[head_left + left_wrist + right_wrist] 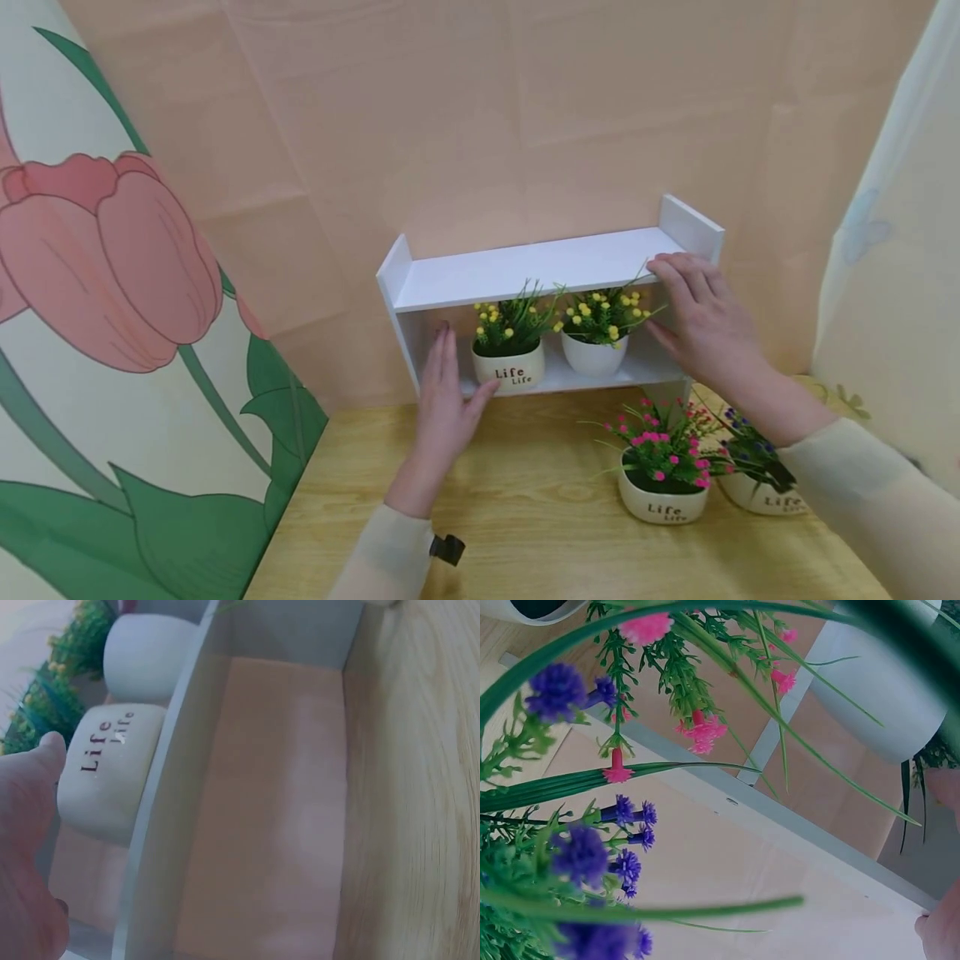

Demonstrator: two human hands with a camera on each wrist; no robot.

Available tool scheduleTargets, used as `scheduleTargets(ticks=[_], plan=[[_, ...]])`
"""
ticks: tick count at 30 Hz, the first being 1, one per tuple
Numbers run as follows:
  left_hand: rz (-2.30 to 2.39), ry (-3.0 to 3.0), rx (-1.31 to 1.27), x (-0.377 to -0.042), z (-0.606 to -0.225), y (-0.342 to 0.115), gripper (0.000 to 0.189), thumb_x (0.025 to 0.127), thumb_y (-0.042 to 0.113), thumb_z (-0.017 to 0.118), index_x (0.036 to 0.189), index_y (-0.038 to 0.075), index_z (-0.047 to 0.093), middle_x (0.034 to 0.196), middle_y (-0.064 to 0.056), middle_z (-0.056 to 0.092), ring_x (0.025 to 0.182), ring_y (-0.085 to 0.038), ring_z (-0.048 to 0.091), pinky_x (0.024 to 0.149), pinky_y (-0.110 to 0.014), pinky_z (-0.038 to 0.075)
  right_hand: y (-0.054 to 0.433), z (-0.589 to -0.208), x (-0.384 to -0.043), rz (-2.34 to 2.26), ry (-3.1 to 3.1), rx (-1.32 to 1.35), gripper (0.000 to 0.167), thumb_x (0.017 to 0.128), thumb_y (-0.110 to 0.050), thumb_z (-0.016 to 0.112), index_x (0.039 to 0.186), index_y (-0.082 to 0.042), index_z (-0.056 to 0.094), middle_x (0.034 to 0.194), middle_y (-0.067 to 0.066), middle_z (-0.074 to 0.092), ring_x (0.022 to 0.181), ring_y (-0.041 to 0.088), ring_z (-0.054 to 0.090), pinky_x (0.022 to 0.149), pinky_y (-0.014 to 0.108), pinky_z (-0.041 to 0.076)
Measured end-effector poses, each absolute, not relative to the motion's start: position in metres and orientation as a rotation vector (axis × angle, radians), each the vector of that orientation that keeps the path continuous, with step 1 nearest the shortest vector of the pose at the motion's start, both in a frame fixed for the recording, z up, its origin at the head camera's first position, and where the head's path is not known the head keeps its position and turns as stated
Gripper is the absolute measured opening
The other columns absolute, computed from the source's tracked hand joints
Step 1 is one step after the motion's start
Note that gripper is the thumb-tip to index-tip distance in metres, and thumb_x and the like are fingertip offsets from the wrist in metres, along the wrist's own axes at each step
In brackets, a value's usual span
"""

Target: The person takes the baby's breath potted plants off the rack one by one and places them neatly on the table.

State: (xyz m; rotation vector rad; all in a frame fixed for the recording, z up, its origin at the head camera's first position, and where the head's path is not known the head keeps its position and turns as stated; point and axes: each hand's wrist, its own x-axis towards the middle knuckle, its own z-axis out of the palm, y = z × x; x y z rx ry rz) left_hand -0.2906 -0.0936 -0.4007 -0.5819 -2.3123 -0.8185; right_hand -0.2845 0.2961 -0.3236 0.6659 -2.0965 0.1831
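A white two-tier shelf [525,262] stands against the back wall. In its lower compartment sit an oval "Life" pot [508,369] with yellow flowers and, to its right, a rounder white pot [594,355] with more yellow flowers. My left hand [442,408] reaches in beside the oval pot, fingers extended along its left side. Its thumb lies by the pot's front in the left wrist view; contact is unclear. At the shelf's right end, my right hand [705,312] spans the upper board's front edge, fingers above and thumb lower, near the foliage. Whether it touches the board is unclear.
On the wooden table [517,500], right of centre, stands a "Life" pot [663,504] with pink flowers. Next to it is another pot [757,493] with blue-purple flowers [581,855], partly behind my right forearm. A tulip-printed panel [135,267] borders the left side.
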Motion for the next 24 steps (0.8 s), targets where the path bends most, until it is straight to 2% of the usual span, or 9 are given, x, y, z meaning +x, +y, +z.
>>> scheduleTargets(ticks=[10, 16, 24], plan=[[-1.113, -2.344, -0.554, -0.302, -0.402, -0.081, 0.110, 0.101, 0.049, 0.079, 0.177, 0.007, 0.011, 0.183, -0.014, 0.013, 0.167, -0.035, 0.019, 0.131, -0.052, 0.023, 0.295, -0.323, -0.285, 0.192, -2.086, 0.672, 0.098, 0.076, -0.003, 0.094, 0.158, 0.004, 0.041, 0.153, 0.030, 0.044, 0.140, 0.054, 0.038, 0.130, 0.051, 0.024], [-1.282, -2.373, -0.499, -0.307, -0.399, -0.075, 0.111, 0.101, 0.052, 0.079, 0.177, 0.009, 0.011, 0.182, -0.017, 0.017, 0.165, -0.037, 0.025, 0.131, -0.051, 0.025, 0.293, -0.321, -0.284, 0.195, -2.085, 0.675, 0.098, 0.075, -0.002, 0.094, 0.158, 0.005, 0.042, 0.153, 0.031, 0.044, 0.139, 0.054, 0.038, 0.129, 0.052, 0.025], [-1.406, -2.389, -0.484, -0.311, -0.398, -0.071, 0.110, 0.101, 0.048, 0.081, 0.176, 0.005, 0.014, 0.179, -0.023, 0.022, 0.164, -0.038, 0.025, 0.132, -0.050, 0.024, 0.293, -0.323, -0.283, 0.195, -2.095, 0.665, 0.098, 0.075, -0.001, 0.094, 0.157, 0.005, 0.041, 0.153, 0.031, 0.044, 0.139, 0.055, 0.038, 0.130, 0.052, 0.024]])
